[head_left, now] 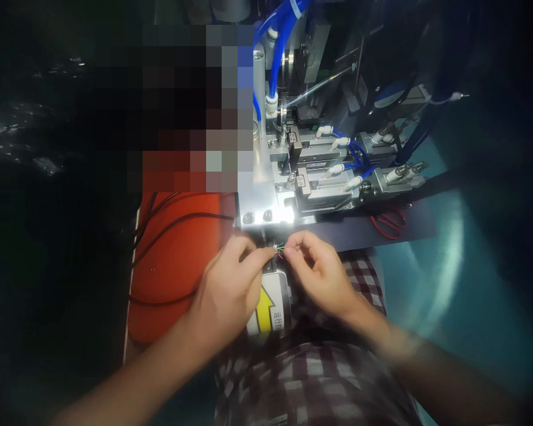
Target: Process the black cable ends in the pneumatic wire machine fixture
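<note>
Thin coloured wires, with green, red and pale strands, fan out between my two hands. My left hand is closed, thumb and finger pinching near the wires' left end, where a small bright piece shows; its shape is too small to make out. On the other side, the thumb and index finger of my right hand pinch the tips of the strands. Both hands are over the front edge of a metal machine block. Below them is a white plate with a yellow arrow.
Pneumatic cylinders with white fittings and blue hoses stand at the back right. An orange surface with black cables lies on the left. A red cable loop rests beside the cylinders. Part of the upper left is pixelated.
</note>
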Motion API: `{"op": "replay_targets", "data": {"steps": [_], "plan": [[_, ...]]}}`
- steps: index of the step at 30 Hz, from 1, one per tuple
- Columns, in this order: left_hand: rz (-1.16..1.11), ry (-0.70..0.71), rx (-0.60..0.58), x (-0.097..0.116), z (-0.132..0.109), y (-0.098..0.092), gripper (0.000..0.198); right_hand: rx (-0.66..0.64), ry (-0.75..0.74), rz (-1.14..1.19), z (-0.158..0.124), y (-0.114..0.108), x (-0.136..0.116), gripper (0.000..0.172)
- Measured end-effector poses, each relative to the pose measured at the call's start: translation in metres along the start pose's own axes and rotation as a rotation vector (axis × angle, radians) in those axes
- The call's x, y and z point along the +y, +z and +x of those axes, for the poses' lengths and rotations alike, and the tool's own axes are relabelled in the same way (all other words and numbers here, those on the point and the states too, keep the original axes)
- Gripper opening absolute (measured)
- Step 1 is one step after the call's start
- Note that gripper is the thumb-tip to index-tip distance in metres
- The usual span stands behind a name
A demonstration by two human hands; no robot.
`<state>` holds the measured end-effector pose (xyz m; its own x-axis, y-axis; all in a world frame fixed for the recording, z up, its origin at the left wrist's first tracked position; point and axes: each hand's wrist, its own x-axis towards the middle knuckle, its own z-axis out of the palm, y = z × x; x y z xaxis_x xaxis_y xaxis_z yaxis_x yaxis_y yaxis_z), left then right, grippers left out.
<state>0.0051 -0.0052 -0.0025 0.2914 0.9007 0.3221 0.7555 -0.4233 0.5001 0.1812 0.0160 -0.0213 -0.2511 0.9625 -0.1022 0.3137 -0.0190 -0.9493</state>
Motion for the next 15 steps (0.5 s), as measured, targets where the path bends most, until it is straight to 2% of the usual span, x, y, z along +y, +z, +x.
{"op": "replay_targets", "data": {"steps": [8, 15], "plan": [[-0.005, 0.007, 0.006, -0.0006, 0.0005, 0.0006, 0.027, -0.007, 0.025, 0.018, 0.0010, 0.0036, -0.0038, 0.011], [0.006, 0.015, 0.010, 0.0001, 0.0010, -0.0006, 0.027, 0.044, -0.003, -0.154, 0.0016, 0.0053, -0.0041, 0.010]]}}
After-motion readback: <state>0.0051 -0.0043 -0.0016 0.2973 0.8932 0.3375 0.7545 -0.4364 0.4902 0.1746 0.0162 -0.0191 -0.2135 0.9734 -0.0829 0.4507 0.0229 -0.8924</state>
